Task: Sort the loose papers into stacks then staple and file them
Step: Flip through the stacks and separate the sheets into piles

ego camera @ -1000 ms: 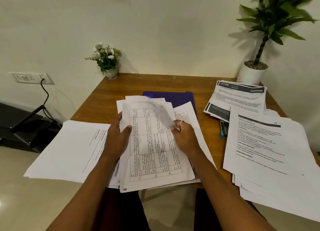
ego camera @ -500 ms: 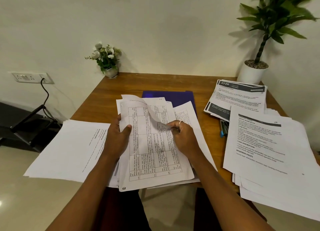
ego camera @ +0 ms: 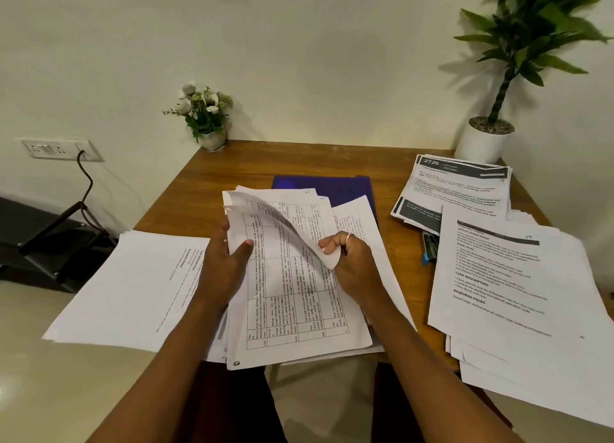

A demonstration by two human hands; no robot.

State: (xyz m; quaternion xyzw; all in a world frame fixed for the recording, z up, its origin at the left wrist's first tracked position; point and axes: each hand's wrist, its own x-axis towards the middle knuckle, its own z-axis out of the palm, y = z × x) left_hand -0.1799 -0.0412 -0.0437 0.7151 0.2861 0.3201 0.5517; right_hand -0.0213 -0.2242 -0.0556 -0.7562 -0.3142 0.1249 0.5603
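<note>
White printed table sheets (ego camera: 289, 296) lie stacked at the near edge of the wooden bench (ego camera: 212, 183). The right hand (ego camera: 357, 264) fingers (ego camera: 332, 245), pinching the top sheet (ego camera: 282, 218) by its corner, have peeled it further back while the left hand (ego camera: 221, 271) grips the stack. Sorting continues.

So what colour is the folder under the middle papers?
The folder is deep blue-violet, clearest in the head view.
</note>
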